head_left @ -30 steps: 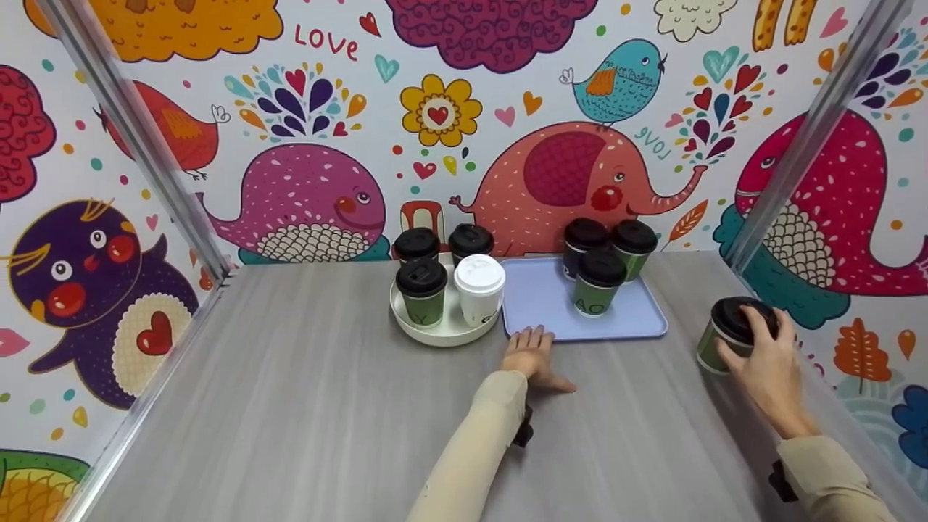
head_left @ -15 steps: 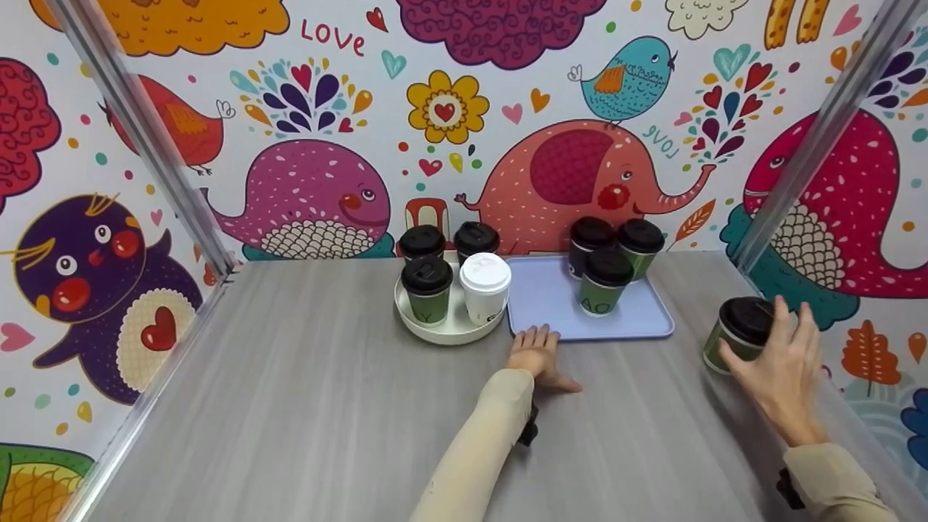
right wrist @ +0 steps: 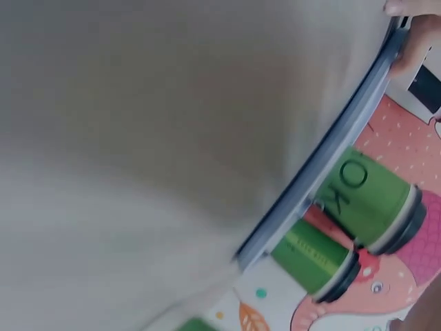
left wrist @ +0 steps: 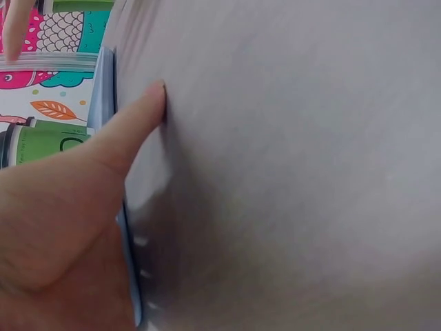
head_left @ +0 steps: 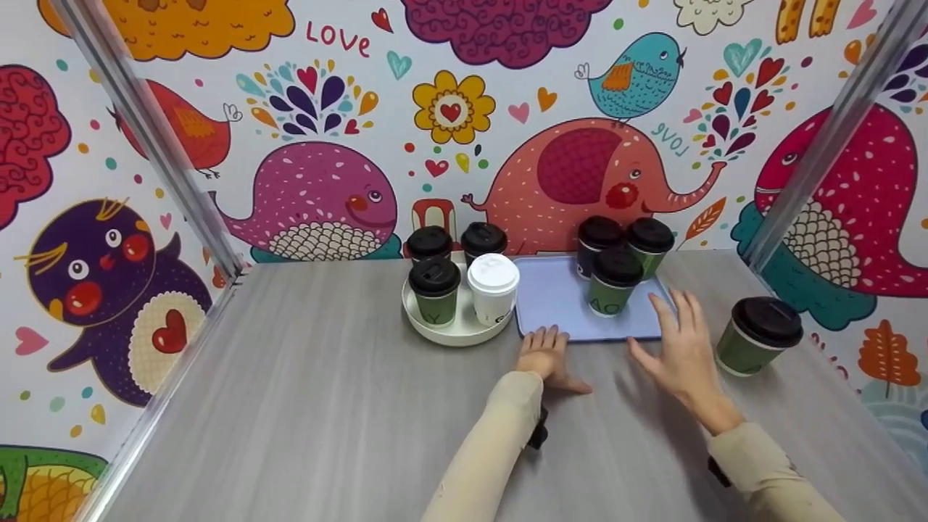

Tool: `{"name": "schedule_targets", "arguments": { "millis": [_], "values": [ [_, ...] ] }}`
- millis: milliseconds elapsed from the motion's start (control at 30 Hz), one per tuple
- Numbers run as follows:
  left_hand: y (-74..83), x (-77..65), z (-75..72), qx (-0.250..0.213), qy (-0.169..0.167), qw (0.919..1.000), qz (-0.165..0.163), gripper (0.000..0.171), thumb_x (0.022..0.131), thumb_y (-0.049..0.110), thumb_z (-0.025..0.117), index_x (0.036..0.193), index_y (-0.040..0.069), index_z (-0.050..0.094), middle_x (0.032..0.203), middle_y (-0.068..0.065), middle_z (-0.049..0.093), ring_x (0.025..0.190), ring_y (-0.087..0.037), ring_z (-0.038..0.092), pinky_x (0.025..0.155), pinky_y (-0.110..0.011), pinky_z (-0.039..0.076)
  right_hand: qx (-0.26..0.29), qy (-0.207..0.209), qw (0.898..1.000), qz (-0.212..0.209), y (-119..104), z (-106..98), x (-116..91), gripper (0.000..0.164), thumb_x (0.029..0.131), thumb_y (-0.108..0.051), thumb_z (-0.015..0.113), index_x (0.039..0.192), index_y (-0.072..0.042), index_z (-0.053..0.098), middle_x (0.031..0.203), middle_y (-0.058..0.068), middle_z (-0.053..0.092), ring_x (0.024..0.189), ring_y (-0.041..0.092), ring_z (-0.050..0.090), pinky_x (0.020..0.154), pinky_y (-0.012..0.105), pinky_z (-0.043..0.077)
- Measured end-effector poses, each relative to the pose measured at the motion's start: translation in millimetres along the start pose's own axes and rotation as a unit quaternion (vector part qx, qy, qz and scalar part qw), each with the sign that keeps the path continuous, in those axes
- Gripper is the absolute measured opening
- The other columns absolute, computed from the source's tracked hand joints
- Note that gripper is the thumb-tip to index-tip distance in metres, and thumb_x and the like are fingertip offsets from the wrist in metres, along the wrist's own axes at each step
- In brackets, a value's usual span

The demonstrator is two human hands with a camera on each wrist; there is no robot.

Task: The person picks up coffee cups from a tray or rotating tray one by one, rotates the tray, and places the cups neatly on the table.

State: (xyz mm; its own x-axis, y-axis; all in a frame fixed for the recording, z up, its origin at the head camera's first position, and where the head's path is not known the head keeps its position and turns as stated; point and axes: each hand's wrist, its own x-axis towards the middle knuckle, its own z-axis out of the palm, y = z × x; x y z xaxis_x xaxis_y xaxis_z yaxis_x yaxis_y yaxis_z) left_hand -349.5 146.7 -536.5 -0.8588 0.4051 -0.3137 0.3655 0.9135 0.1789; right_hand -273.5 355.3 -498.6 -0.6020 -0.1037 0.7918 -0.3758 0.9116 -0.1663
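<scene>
My left hand [head_left: 549, 360] lies at the front edge of the blue tray [head_left: 542, 304], fingers straight and thumb spread over the table. My right hand [head_left: 681, 355] hovers by the tray's front right corner, fingers loosely spread, holding nothing. To its right a green paper cup [head_left: 750, 348] with a black lid stands upright on the table, apart from the hand. On the tray are a lettered green cup [head_left: 607, 296], a dark cup [head_left: 586, 262] and another green cup [head_left: 652, 257], all black-lidded. The right wrist view shows the lettered cup [right wrist: 365, 196] sideways.
Left of the tray sits a round cream dish [head_left: 457, 337]. It bears a white cup [head_left: 493, 297] with a white lid, a green cup [head_left: 435, 304] and two more black-lidded cups behind. A patterned wall [head_left: 449, 43] with metal corner posts [head_left: 805, 145] closes off the back and sides.
My right hand has let go of the green cup at the right and moved left to the tray's front right corner. The cup stays standing. My left hand has kept its place.
</scene>
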Motion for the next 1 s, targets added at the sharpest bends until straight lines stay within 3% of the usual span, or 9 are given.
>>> {"name": "schedule_targets", "arguments": {
  "millis": [233,433,600,800,1000],
  "values": [
    [1.5,-3.6,-4.4,0.001,-0.001,1.0000,-0.005,0.113,0.078,0.080,0.070,0.166,0.031,0.019,0.176,0.006,0.013,0.164,-0.016,0.013,0.135,-0.035,0.011,0.018,-0.059,0.995,0.080,-6.6,22.8,20.5,0.080,0.078,-0.023,0.085,0.144,0.003,0.050,0.147,0.042,0.044,0.133,0.060,0.043,0.106,0.076,0.038],
    [0.7,-2.8,-6.1,0.007,0.006,1.0000,-0.001,0.113,0.078,0.082,0.068,0.166,0.031,0.019,0.176,0.006,0.014,0.164,-0.017,0.014,0.134,-0.035,0.011,0.030,-0.103,0.985,0.135,-5.4,31.7,48.8,0.085,0.083,-0.027,0.083,0.152,-0.002,0.041,0.156,0.040,0.034,0.142,0.059,0.034,0.109,0.079,0.035],
    [0.5,-1.9,-5.5,0.015,0.004,0.9999,-0.004,0.112,0.078,0.082,0.068,0.165,0.032,0.020,0.176,0.007,0.014,0.164,-0.016,0.014,0.134,-0.034,0.012,0.032,-0.139,0.978,0.154,-3.2,42.3,67.3,0.085,0.086,-0.031,0.080,0.154,-0.003,0.038,0.159,0.042,0.026,0.146,0.062,0.028,0.114,0.078,0.031],
    [2.8,-2.5,0.4,0.022,0.012,0.9997,-0.006,0.111,0.076,0.084,0.067,0.164,0.035,0.022,0.175,0.010,0.016,0.163,-0.013,0.016,0.134,-0.034,0.014,0.001,-0.192,0.968,0.162,-1.3,53.5,74.7,0.087,0.087,-0.032,0.080,0.157,-0.005,0.035,0.163,0.040,0.020,0.147,0.060,0.026,0.115,0.075,0.033],
    [2.8,-2.9,0.5,0.042,0.016,0.9989,-0.014,0.110,0.075,0.087,0.065,0.164,0.037,0.021,0.174,0.013,0.015,0.162,-0.010,0.016,0.133,-0.032,0.015,0.002,-0.174,0.972,0.160,-0.8,67.5,77.3,0.079,0.088,-0.026,0.079,0.154,-0.005,0.041,0.163,0.039,0.020,0.146,0.061,0.026,0.113,0.076,0.035]
  ]
}}
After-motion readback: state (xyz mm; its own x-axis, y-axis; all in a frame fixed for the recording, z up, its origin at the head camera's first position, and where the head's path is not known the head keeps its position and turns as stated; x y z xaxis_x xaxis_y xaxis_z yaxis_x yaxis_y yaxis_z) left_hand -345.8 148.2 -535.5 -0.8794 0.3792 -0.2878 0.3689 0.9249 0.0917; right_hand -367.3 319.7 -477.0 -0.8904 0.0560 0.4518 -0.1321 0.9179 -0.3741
